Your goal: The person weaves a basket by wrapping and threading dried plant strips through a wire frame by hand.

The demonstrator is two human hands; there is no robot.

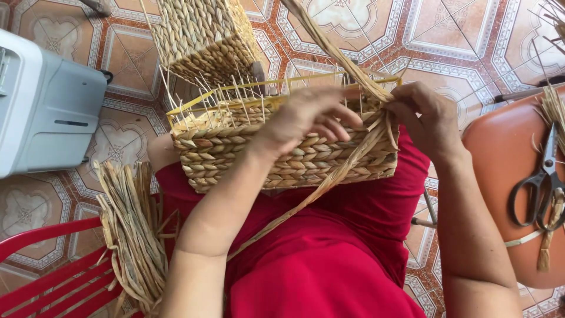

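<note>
On the lap, the woven basket [282, 156] sits under the left hand [309, 118], both hands pinching a straw strand [353, 68].

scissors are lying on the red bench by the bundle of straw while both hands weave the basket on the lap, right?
Not quite. The head view shows the scissors lying on the orange seat on the person's right, not on the red bench. Both the left hand and right hand do work the basket on the lap.

no packages, labels, signs (or screens)
</note>
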